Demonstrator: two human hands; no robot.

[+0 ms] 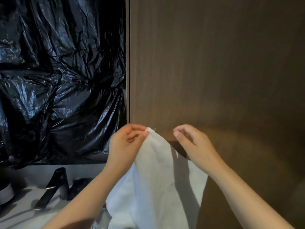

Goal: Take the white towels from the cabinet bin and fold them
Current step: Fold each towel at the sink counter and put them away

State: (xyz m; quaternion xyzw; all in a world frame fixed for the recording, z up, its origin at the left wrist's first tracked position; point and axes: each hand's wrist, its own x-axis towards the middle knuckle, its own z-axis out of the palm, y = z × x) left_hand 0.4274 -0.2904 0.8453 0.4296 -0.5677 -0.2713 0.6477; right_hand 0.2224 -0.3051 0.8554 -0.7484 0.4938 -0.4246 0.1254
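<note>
A white towel (153, 179) hangs in front of me, low in the middle of the view. My left hand (127, 142) pinches its top corner between thumb and fingers, and the cloth drops down from there in loose folds. My right hand (191, 141) is raised just right of that corner, a short gap away, with fingers curled and thumb forward; nothing shows in its grip. The towel's right edge falls behind my right forearm. No cabinet bin is in view.
A dark brown wooden cabinet panel (214, 63) fills the right side behind the hands. Crinkled black plastic sheeting (57, 71) covers the left. Below it, a grey surface (33, 171) holds black hinged hardware (56, 184) and a round grey object (6, 194).
</note>
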